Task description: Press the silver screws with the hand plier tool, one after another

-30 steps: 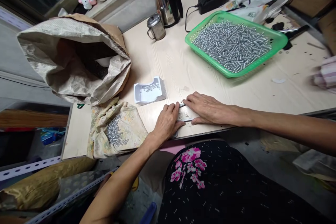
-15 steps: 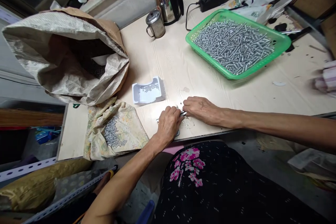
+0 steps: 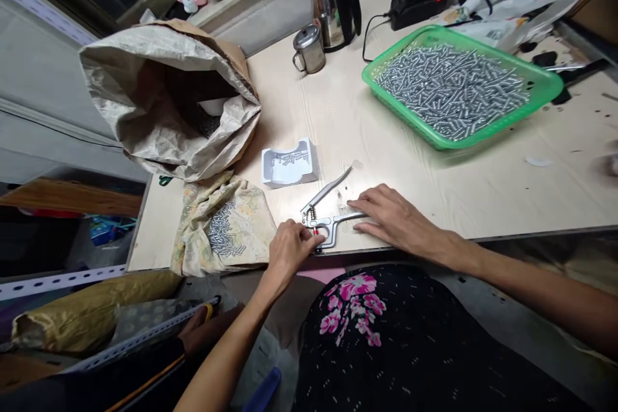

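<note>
Silver hand-press pliers [image 3: 328, 222] with a coil spring and a red part at the head lie near the table's front edge, handles spread wide. Thumb and fingers of my left hand [image 3: 290, 248] are closed together at the head of the pliers; any small piece in them is hidden. My right hand [image 3: 398, 219] has its fingers apart, with the end of the lower handle between thumb and fingers. Behind the pliers stands a small white tray [image 3: 290, 174] with short metal pins. More metal pins [image 3: 222, 232] lie on a patterned cloth [image 3: 255, 225] at the left.
A green basket [image 3: 434, 135] heaped with small metal pieces is at the right. An open paper sack [image 3: 145, 135] leans at the left. At the back are a lidded metal cup [image 3: 309, 51], a kettle [image 3: 333, 6] and a charger [image 3: 418, 6]. Another person's arm [image 3: 207, 328] shows lower left.
The plier handles, squeezed together before under my hands, have spread apart. My right hand has loosened and moved right, while my left hand has shifted to the head of the pliers. The view has shifted.
</note>
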Motion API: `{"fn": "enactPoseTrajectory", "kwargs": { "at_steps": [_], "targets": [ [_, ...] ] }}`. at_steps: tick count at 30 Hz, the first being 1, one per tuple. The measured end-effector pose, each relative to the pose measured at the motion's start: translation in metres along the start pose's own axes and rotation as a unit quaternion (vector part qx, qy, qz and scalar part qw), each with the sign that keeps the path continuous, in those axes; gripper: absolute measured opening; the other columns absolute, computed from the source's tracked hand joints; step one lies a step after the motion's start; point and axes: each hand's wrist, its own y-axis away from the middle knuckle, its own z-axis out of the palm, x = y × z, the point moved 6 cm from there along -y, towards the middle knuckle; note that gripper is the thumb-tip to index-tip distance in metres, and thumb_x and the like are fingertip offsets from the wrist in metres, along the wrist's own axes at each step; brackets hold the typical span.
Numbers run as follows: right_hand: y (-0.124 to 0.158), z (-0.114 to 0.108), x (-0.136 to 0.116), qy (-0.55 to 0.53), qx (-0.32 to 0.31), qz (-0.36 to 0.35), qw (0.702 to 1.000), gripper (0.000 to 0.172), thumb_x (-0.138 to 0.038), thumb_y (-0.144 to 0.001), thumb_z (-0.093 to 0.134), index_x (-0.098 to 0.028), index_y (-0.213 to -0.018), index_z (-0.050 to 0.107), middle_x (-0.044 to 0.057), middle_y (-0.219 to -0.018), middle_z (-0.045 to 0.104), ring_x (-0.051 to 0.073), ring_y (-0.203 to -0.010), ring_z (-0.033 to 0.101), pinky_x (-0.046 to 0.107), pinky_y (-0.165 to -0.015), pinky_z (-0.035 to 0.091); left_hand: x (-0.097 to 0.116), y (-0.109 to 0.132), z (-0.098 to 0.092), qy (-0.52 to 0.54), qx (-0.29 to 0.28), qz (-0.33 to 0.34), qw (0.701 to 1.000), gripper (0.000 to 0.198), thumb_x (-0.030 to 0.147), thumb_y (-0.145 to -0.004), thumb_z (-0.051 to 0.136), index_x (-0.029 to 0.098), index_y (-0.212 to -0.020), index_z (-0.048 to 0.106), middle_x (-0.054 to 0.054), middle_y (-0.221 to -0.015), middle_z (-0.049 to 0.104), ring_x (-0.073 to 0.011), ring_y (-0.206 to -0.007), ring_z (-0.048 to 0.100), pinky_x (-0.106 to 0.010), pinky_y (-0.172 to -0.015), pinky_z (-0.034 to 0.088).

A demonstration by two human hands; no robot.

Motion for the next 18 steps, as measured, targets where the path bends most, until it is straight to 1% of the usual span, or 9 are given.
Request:
{"fn": "enactPoseTrajectory", "kwargs": {
  "at_steps": [3,5,7,9,11,13,15,18],
  "targets": [
    [0.004,0.013,-0.006,0.038,0.007,0.012,0.999,0.027,-0.024,-0.098,0.046,-0.016,-0.117,0.063,0.011,-0.099,0.062,0.025,-0.093,0.05,0.04,-0.081,0.04,0.001,-0.001,0.008,-0.002,-0.039,-0.009,0.999,0.026,0.04,-0.083,0.067,0.018,-0.071,0.068,-0.003,-0.084,0.066,-0.0166,-0.077,0.061,-0.027,-0.066,0.039],
    [0.005,0.019,-0.007,0.064,0.015,0.017,0.998,0.027,-0.017,-0.098,0.041,-0.017,-0.111,0.065,0.01,-0.093,0.061,0.023,-0.088,0.049,0.039,-0.079,0.038,-0.001,-0.002,0.007,-0.021,-0.064,-0.006,0.998,0.023,0.037,-0.085,0.064,0.018,-0.074,0.069,-0.004,-0.086,0.067,-0.0178,-0.079,0.062,-0.027,-0.066,0.039],
    [0.006,0.022,-0.007,0.081,0.027,0.016,0.996,0.028,-0.013,-0.097,0.04,-0.018,-0.107,0.066,0.009,-0.091,0.061,0.023,-0.085,0.048,0.038,-0.077,0.036,-0.005,0.0,0.002,-0.05,-0.077,0.009,0.996,0.02,0.032,-0.087,0.06,0.018,-0.076,0.07,-0.005,-0.087,0.068,-0.0192,-0.081,0.064,-0.028,-0.067,0.04],
    [0.007,0.024,-0.005,0.09,0.037,0.012,0.995,0.027,-0.013,-0.097,0.04,-0.018,-0.107,0.065,0.009,-0.091,0.06,0.023,-0.085,0.047,0.037,-0.077,0.035,-0.007,0.004,-0.003,-0.067,-0.076,0.027,0.995,0.016,0.028,-0.087,0.059,0.019,-0.079,0.07,-0.005,-0.089,0.068,-0.0193,-0.083,0.064,-0.028,-0.069,0.042],
    [0.008,0.027,-0.004,0.098,0.041,0.007,0.994,0.026,-0.013,-0.097,0.041,-0.018,-0.107,0.065,0.009,-0.092,0.06,0.023,-0.086,0.047,0.037,-0.077,0.035,-0.007,0.01,-0.004,-0.065,-0.07,0.031,0.995,0.011,0.026,-0.085,0.06,0.02,-0.082,0.069,-0.004,-0.092,0.068,-0.0188,-0.084,0.065,-0.027,-0.071,0.043],
    [0.009,0.029,-0.003,0.107,0.041,0.003,0.993,0.024,-0.012,-0.096,0.043,-0.018,-0.106,0.064,0.008,-0.091,0.059,0.023,-0.086,0.047,0.037,-0.078,0.035,-0.004,0.015,-0.001,-0.062,-0.058,0.025,0.996,0.009,0.023,-0.084,0.06,0.021,-0.085,0.069,-0.004,-0.094,0.069,-0.0187,-0.085,0.066,-0.027,-0.072,0.045],
    [0.009,0.03,-0.003,0.116,0.042,0.001,0.992,0.023,-0.012,-0.095,0.044,-0.017,-0.105,0.064,0.008,-0.091,0.059,0.023,-0.086,0.046,0.037,-0.079,0.034,-0.001,0.018,0.003,-0.07,-0.042,0.013,0.997,0.011,0.019,-0.085,0.058,0.021,-0.088,0.068,-0.004,-0.097,0.069,-0.0194,-0.088,0.067,-0.028,-0.072,0.045],
    [0.009,0.03,-0.004,0.125,0.047,-0.001,0.991,0.023,-0.012,-0.096,0.043,-0.017,-0.104,0.064,0.009,-0.091,0.059,0.023,-0.085,0.046,0.037,-0.079,0.034,0.0,0.021,0.01,-0.095,-0.035,-0.001,0.995,0.014,0.016,-0.084,0.055,0.02,-0.092,0.067,-0.006,-0.098,0.07,-0.021,-0.089,0.067,-0.029,-0.07,0.046]
  ]
}}
